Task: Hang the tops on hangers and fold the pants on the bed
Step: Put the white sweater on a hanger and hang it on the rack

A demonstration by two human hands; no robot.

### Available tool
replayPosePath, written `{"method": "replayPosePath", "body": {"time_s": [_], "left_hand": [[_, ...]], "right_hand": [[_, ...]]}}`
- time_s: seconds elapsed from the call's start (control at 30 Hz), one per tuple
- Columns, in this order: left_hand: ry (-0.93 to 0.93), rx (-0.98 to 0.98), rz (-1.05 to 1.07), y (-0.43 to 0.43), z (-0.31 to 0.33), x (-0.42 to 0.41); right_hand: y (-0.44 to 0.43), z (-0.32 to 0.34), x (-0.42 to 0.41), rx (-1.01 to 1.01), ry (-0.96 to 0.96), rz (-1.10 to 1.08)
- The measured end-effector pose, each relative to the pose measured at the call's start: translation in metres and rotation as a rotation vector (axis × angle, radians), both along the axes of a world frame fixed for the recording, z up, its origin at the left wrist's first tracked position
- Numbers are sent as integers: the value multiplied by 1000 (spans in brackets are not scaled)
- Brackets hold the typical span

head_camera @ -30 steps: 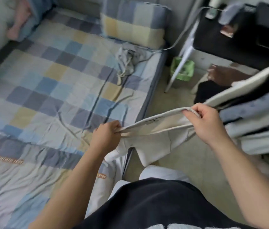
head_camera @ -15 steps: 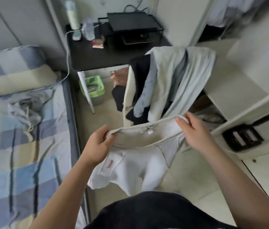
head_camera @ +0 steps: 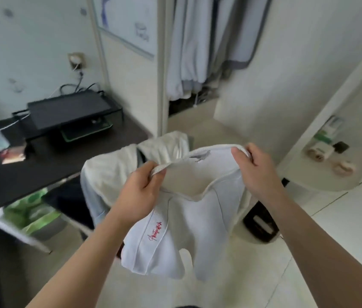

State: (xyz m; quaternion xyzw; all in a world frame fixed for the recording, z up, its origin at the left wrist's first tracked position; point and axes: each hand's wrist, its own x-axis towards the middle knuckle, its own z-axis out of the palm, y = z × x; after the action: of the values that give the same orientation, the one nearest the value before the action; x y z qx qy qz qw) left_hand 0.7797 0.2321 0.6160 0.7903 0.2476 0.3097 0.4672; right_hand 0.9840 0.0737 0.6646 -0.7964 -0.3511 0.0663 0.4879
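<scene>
The left hand [head_camera: 140, 192] and right hand [head_camera: 257, 172] pinch the white garment [head_camera: 197, 218], now swung from bed toward hanging clothes [head_camera: 197, 52] beyond them, possibly for hanging.

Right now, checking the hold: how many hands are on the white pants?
2. The left hand pinches the waistband at its left end, the right hand at its right end; the white pants hang below. No other hand shows.

Soft, even daylight, pale greenish cast. No hard shadows or glare. Motion blur heaviest at left edge; desk [head_camera: 48, 172] items smeared. Wide-angle bending of wall lines toward borders.
</scene>
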Motion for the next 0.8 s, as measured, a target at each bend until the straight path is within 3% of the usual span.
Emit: {"method": "replayPosePath", "body": {"time_s": [0.37, 0.63, 0.8], "left_hand": [[-301, 177, -246, 124, 185, 228], [-449, 284, -366, 187, 340, 333], [-482, 443, -387, 206, 424, 378]], "right_hand": [[77, 180, 128, 216, -393, -340], [121, 332, 190, 168, -584, -577], [129, 415, 221, -31, -709, -725]]}}
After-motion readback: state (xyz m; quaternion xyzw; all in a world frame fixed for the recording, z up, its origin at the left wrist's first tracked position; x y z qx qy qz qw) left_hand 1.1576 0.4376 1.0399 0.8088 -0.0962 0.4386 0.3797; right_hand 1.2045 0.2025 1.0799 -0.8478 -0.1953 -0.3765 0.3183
